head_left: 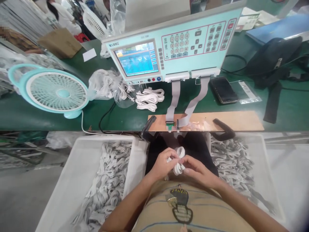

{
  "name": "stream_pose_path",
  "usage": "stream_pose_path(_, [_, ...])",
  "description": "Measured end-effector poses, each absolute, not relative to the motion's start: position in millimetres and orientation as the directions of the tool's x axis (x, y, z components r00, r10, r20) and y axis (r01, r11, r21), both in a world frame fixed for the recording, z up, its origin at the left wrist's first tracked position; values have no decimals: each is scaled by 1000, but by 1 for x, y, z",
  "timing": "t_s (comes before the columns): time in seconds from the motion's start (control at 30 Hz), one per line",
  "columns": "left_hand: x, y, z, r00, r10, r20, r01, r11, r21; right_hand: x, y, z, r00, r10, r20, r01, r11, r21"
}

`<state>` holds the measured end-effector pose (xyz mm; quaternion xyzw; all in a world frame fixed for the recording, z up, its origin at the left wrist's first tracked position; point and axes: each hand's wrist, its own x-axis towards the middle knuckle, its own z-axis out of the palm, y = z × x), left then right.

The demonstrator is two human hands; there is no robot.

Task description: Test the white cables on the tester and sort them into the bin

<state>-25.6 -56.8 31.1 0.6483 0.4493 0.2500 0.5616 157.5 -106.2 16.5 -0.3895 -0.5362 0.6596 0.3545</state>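
Observation:
Close to my body, above my lap, I hold a coiled white cable (179,169) bundled at its middle. My left hand (164,164) is closed around the bundle's left side. From the right, my right hand (196,170) pinches the same bundle near its middle, thumb and fingertips on the loops. The cable's ends are hidden among my fingers. Just beyond, two grey ribbon cables (173,101) run from the light-blue tester (178,61) down to small connectors on a wooden board (241,120) at the table's edge.
White bins full of bundled cables flank my legs, a left bin (131,161) and a right bin (264,161). On the green table stand a turquoise fan (60,91), more white cable bundles (149,99), a phone (223,90) and a black bag (270,61). Black clamps (224,130) grip the board.

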Motion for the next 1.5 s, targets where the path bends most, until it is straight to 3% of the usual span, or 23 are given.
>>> stream_pose_path(0.17, [-33, -52, 22, 493, 836, -239, 168, 178, 969, 155, -109, 20, -445, 895, 27, 238, 147, -960])
stream_pose_path(0.3, [-33, -54, 22, 504, 822, -264, 137, 226, 964, 147, -106, 12, -392, 904, 170, 346, 316, -883])
stream_pose_path(0.5, [-34, -60, 23, 582, 729, -360, 124, 358, 926, 140, -99, 5, -234, 945, 229, 459, 316, -830])
stream_pose_path(0.7, [-32, -60, 23, 500, 810, -305, 156, 262, 952, 135, -101, 5, -77, 975, 209, 451, 221, -865])
stream_pose_path(0.9, [-29, -56, 19, 338, 880, -335, 157, 298, 942, 140, -98, 14, -363, 893, 266, 292, 381, -878])
stream_pose_path(1.23, [-24, -51, 28, 354, 905, -236, 191, 177, 965, 137, -81, 24, -446, 808, 386, 551, 587, -592])
stream_pose_path(1.3, [-22, -51, 30, 349, 913, -211, 171, 160, 972, 139, -75, 22, -385, 817, 429, 521, 576, -630])
stream_pose_path(1.37, [-17, -50, 30, 298, 936, -190, 148, 151, 977, 141, -66, 17, -254, 881, 400, 462, 474, -750])
stream_pose_path(1.5, [-9, -41, 25, 205, 961, -183, 98, 166, 981, 141, -47, 4, -30, 986, 164, 239, 166, -957])
